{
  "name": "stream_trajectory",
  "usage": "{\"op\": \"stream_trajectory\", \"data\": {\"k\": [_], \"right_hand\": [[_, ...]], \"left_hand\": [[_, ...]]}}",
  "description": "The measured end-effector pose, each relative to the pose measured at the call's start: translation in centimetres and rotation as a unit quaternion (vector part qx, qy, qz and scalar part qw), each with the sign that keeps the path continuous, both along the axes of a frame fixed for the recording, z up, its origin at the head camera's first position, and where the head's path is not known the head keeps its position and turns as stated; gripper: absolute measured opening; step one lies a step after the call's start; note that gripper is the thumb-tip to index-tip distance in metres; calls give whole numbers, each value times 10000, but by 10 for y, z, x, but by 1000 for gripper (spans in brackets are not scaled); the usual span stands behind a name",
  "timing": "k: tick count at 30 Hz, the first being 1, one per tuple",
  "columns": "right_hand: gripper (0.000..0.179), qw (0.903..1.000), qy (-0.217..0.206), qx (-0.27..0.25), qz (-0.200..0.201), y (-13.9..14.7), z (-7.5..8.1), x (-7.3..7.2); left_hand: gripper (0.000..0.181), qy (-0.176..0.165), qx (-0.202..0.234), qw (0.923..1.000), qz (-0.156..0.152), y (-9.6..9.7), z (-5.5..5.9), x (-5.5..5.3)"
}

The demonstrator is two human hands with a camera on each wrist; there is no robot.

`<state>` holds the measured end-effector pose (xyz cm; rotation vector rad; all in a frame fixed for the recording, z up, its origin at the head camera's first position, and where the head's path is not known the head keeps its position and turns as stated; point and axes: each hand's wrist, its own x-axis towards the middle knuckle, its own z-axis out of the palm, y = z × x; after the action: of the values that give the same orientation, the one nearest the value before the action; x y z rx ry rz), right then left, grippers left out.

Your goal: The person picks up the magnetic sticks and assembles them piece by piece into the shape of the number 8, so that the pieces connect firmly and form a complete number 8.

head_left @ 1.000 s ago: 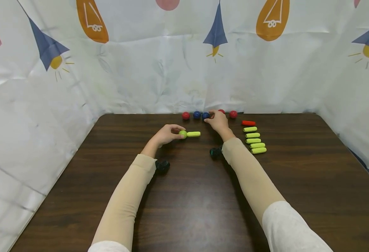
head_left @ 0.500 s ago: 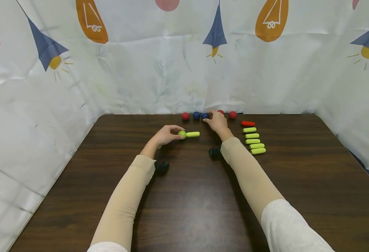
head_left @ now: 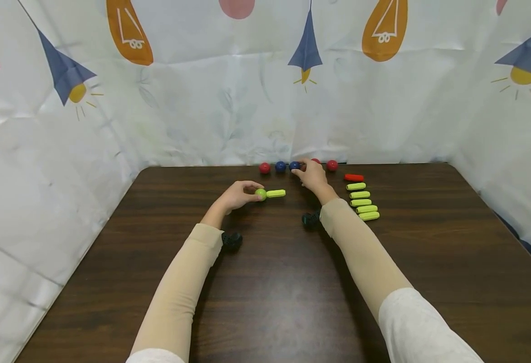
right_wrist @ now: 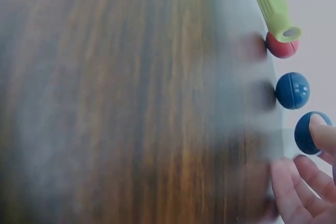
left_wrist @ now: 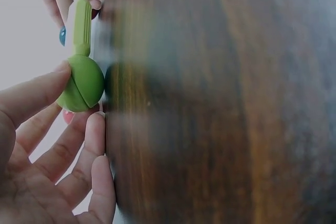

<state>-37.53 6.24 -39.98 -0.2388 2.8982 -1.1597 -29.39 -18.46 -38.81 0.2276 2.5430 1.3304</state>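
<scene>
Your left hand has barely moved over the last second: its grip pinches the green ball, from which the green stick points rightward over the bench. Beyond, the left red ball and left blue ball sit by the far edge, as before. The small change comes next: the right blue ball stands slightly farther from its blue neighbour than half a second ago, pinched in the grip of your right hand. It looks a little raised, but you can't be certain; for the work in hand, it seems just parting from its row. Farther right, the end red ball, red stick and five loose green sticks keep their places.
</scene>
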Motion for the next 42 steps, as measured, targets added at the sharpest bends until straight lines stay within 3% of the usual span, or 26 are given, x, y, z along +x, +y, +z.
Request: {"op": "stream_trajectory", "data": {"k": [7,24,42], "right_hand": [[50,9989,-181,-385,208,6,6,12],[49,9974,-119,-637,317,12,24,34],[48,9962,-444,-614,436,23,22,53]], "left_hand": [[42,-28,-28,10000,-3,1,-1,1],[44,-11,77,9999,-79,-1,0,0],[44,-49,36,10000,-35,-1,1,-2]]}}
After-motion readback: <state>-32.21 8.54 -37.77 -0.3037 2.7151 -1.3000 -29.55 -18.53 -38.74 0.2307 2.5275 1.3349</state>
